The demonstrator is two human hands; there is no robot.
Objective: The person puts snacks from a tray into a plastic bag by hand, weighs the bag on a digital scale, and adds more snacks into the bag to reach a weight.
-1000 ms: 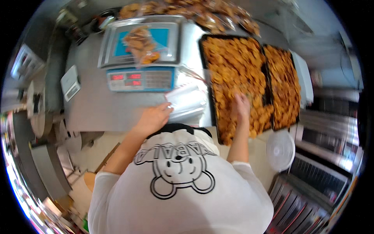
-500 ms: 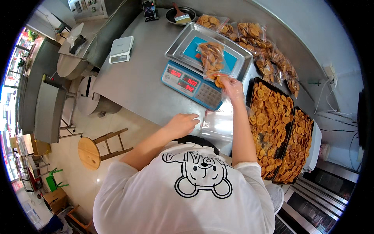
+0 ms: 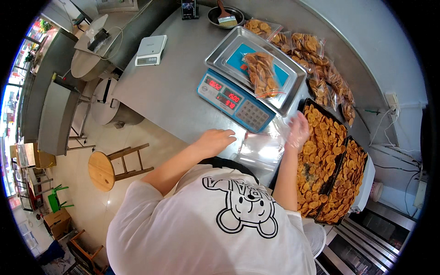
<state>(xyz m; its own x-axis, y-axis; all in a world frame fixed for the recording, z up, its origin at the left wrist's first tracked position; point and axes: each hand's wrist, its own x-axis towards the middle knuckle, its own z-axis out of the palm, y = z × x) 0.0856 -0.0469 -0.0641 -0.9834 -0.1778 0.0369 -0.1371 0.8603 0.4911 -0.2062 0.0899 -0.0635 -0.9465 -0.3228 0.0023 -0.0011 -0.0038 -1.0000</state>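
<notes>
A clear bag of brown, round, flat chips (image 3: 262, 73) lies in the steel pan (image 3: 222, 51) on top of a blue digital scale (image 3: 234, 118) with red lit figures. Neither hand touches the bag. My right hand (image 3: 298, 131), in a thin clear glove, is beside the near dark tray, its fingers loosely bent and nothing visible in them. Loose chips (image 3: 316, 146) fill that tray. Over the counter edge, in front of the scale, my left hand (image 3: 216, 141) holds nothing, with its fingers stretched out. Flat clear plastic bags (image 3: 261, 149) lie between my hands.
Several filled chip bags (image 3: 327, 73) are piled along the wall. A second chip tray (image 3: 346, 176) sits at the right. Farther back are a small white scale (image 3: 150, 49), a phone (image 3: 189, 9) and a black bowl (image 3: 224, 20) with a brush. A wooden stool (image 3: 101, 171) stands left.
My right hand has let go of the chip bag and moved right and down to the tray's edge. The bag now rests in the pan, and the scale's red figures have changed.
</notes>
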